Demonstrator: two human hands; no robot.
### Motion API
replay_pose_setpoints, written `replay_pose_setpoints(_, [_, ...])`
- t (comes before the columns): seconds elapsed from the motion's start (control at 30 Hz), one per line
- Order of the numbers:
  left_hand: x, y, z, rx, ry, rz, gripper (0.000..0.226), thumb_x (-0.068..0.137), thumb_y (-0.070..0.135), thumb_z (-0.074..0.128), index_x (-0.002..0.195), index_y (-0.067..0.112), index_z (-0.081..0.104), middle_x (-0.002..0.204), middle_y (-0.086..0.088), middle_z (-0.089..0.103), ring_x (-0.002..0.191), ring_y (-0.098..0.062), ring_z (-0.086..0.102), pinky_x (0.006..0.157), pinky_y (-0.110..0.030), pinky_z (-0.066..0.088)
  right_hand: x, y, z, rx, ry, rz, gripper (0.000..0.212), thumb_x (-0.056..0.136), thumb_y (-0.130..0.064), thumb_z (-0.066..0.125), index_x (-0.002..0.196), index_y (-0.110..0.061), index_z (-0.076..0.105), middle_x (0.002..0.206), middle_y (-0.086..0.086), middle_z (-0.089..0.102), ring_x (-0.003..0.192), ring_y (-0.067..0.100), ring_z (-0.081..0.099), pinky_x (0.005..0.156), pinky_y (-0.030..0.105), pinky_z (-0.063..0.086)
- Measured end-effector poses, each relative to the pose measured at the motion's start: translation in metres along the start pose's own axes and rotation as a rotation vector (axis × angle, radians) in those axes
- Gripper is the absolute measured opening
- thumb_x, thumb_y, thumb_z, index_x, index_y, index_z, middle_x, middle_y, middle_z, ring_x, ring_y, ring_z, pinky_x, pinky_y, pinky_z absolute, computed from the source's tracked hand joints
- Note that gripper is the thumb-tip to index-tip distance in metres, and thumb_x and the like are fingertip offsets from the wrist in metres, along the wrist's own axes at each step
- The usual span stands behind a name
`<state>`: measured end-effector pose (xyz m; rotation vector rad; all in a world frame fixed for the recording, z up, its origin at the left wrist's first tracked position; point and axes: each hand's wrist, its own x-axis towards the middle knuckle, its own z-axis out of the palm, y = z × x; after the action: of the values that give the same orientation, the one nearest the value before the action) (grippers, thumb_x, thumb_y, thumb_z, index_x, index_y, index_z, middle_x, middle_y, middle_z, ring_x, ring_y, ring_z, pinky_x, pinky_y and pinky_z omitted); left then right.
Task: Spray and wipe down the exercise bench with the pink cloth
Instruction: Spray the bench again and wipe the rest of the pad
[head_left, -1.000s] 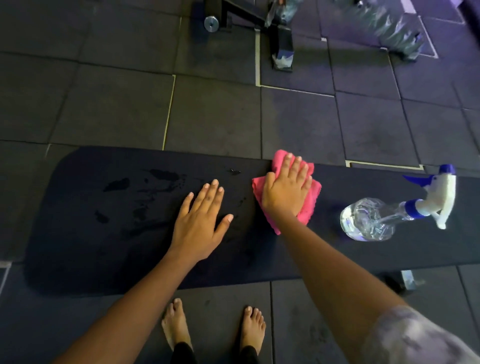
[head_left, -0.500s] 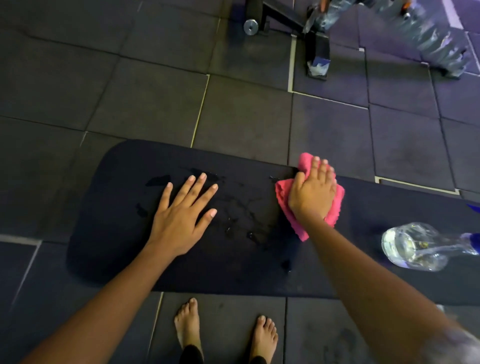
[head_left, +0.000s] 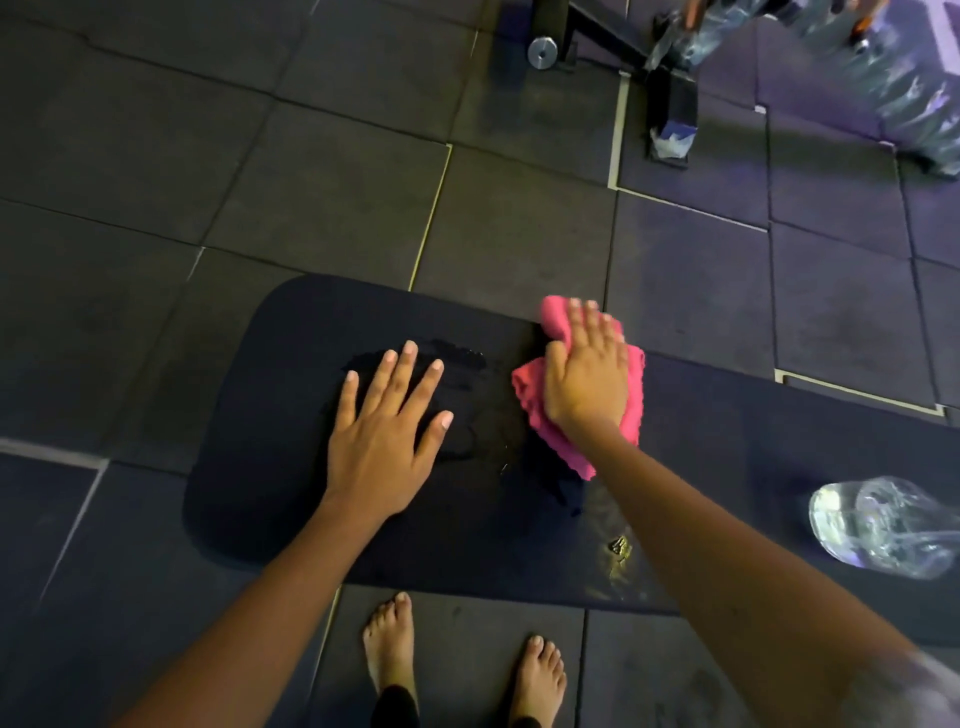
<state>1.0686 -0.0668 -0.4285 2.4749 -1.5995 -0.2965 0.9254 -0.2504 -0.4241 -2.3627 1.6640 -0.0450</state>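
Head view: wiping step, I judge. Right hand (head_left: 587, 384), fingers flat and close together, presses the pink cloth (head_left: 529, 392) onto the worktop (head_left: 260, 415). Left hand (head_left: 387, 441) lies flat, fingers spread, over wet patches (head_left: 460, 358). Next: sweep the cloth leftward across them, with the left hand lifted clear.

L hand (head_left: 382, 447) flat on dark bench pad (head_left: 260, 467), fingers spread, by wet patches. R hand (head_left: 587, 384) presses pink cloth (head_left: 631, 410) w/ straight fingers near pad's far edge. Clear spray bottle (head_left: 883, 525) lies on pad at right (head cut off). Bare feet (head_left: 389, 644) below.
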Motion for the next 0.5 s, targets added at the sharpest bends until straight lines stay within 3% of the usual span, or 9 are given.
replay_pose_setpoints(0.07, [-0.002, -0.015, -0.004, 0.003, 0.021, -0.052, 0.058, 0.098, 0.051, 0.025, 0.152, 0.030, 0.023, 0.161, -0.003, 0.015, 0.149, -0.022, 0.013, 0.117, -0.053, 0.015, -0.001, -0.014, 0.001, -0.008, 0.035, 0.209, 0.062, 0.099, -0.036, 0.022, 0.157, -0.014, 0.009, 0.165, 0.008, 0.007, 0.151, 0.027, 0.002, 0.123, 0.043, 0.000])
replay_pose_setpoints(0.2, [-0.007, -0.041, -0.010, 0.022, -0.008, 0.008, 0.060, 0.098, 0.051, 0.021, 0.153, 0.029, 0.019, 0.162, -0.002, 0.012, 0.149, -0.021, 0.010, 0.118, -0.049, 0.016, -0.016, -0.050, 0.014, -0.023, -0.035, -0.166, 0.064, 0.098, -0.040, 0.018, 0.157, -0.019, 0.005, 0.165, 0.005, 0.001, 0.151, 0.026, -0.004, 0.122, 0.041, -0.004])
replay_pose_setpoints(0.23, [-0.007, -0.043, -0.011, 0.027, -0.008, 0.019, 0.060, 0.098, 0.052, 0.021, 0.153, 0.029, 0.018, 0.162, -0.002, 0.012, 0.149, -0.021, 0.010, 0.119, -0.047, 0.015, -0.013, -0.049, 0.015, -0.001, -0.034, -0.142, 0.063, 0.098, -0.038, 0.018, 0.157, -0.019, 0.007, 0.165, 0.004, 0.002, 0.152, 0.025, -0.003, 0.122, 0.040, -0.004])
replay_pose_setpoints(0.33, [-0.008, -0.047, -0.012, 0.004, -0.013, 0.005, 0.060, 0.098, 0.052, 0.020, 0.153, 0.028, 0.019, 0.162, 0.000, 0.012, 0.149, -0.020, 0.008, 0.120, -0.045, 0.013, -0.007, -0.065, 0.015, 0.049, 0.032, 0.197, 0.063, 0.100, -0.034, 0.024, 0.157, -0.014, 0.006, 0.165, 0.007, 0.004, 0.151, 0.026, -0.001, 0.121, 0.040, -0.005])
replay_pose_setpoints(0.47, [-0.010, -0.054, -0.013, -0.037, -0.007, 0.000, 0.060, 0.098, 0.049, 0.020, 0.153, 0.025, 0.019, 0.162, 0.000, 0.011, 0.150, -0.018, 0.007, 0.121, -0.043, 0.010, -0.012, -0.092, 0.022, 0.014, -0.049, -0.186, 0.063, 0.101, -0.036, 0.026, 0.156, -0.012, 0.006, 0.165, 0.006, 0.003, 0.152, 0.025, -0.001, 0.123, 0.041, -0.003])
replay_pose_setpoints(0.5, [-0.011, -0.056, -0.014, -0.041, -0.002, 0.001, 0.060, 0.098, 0.049, 0.020, 0.153, 0.024, 0.019, 0.162, 0.001, 0.011, 0.150, -0.017, 0.007, 0.121, -0.043, 0.010, -0.006, -0.088, 0.021, 0.026, -0.050, -0.164, 0.062, 0.101, -0.035, 0.026, 0.156, -0.012, 0.008, 0.165, 0.006, 0.006, 0.152, 0.024, 0.001, 0.123, 0.040, -0.001])
